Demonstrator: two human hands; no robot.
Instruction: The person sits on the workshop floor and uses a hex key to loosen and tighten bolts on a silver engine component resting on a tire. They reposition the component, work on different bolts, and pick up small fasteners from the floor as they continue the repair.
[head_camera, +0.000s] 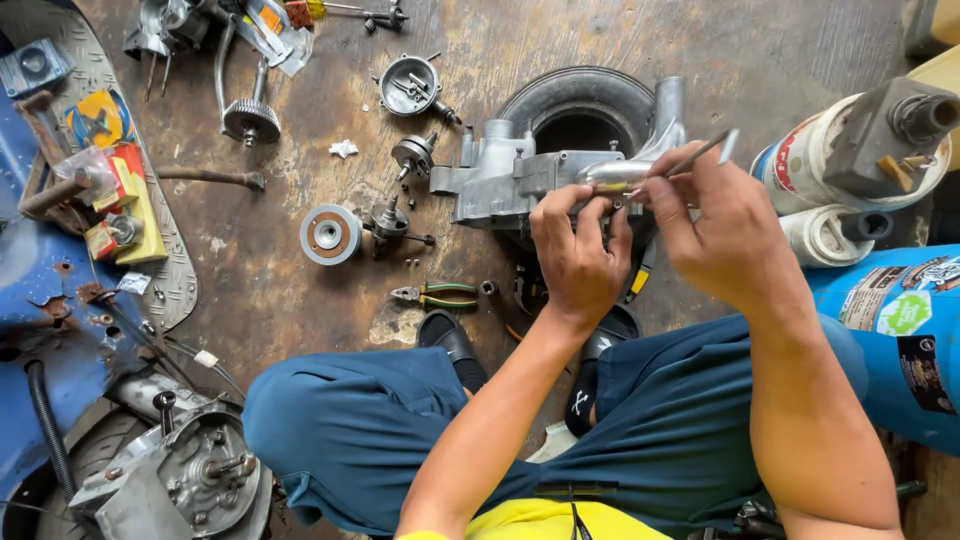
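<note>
A person squats on a stained workshop floor (800, 60) with an engine casing (520, 175) propped on a tyre (580, 95) just ahead of the knees. The left hand (578, 258) pinches a short metal tube (615, 176) at the casing's near edge, fingers curled around it, while the right hand (725, 235) grips a thin metal rod (695, 155) between thumb and fingertips, its tip at the tube's end. The tube sits directly between both hands, touching the casing. The job looks best served by holding the tube steady and keeping the rod in line with its bore, working gently so it neither slips nor scratches. Green-handled pliers (435, 295) lie near the left foot, a round pulley (330, 235) and small parts are scattered beyond, and a blue cylinder (900, 330) stands on the right.
</note>
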